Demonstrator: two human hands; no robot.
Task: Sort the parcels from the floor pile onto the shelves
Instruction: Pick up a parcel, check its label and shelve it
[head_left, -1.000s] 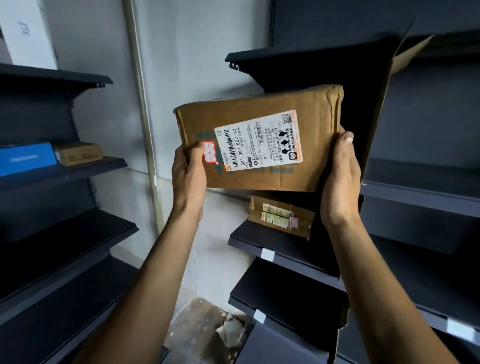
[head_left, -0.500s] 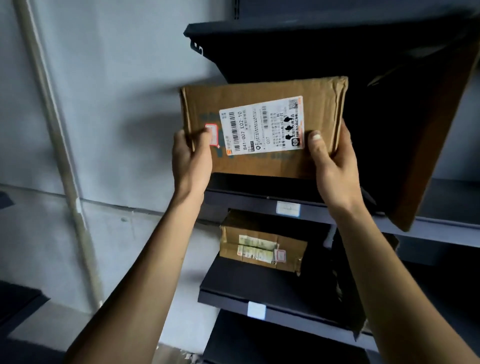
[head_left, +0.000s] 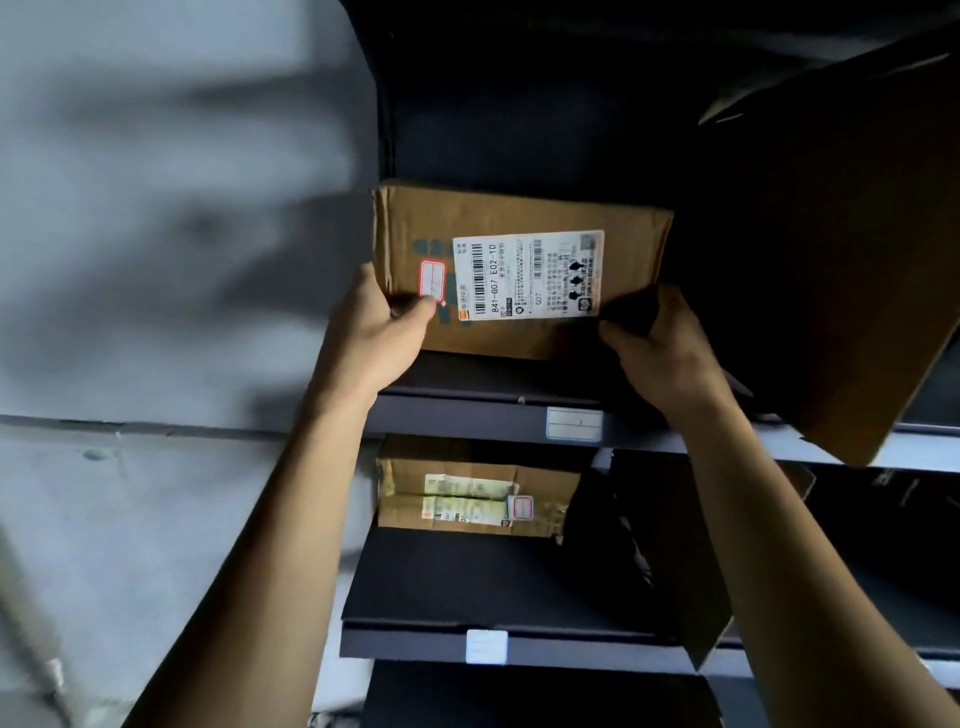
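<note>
One parcel (head_left: 519, 218) on upper shelf (head_left: 467, 418) — left hand (head_left: 374, 332), right hand (head_left: 670, 353) curled round its edges | lower shelf (head_left: 441, 587) — smaller parcel (head_left: 467, 501)

Your one camera sat on your head and faced forward at the shelf unit (head_left: 467, 415) — close up, its wide angle taking in three levels.

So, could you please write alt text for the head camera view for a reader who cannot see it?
A person holds a brown cardboard parcel with a white shipping label at a dark shelf, the left hand at its lower left corner, the right hand at its lower right. A smaller parcel sits on the shelf below.
</note>
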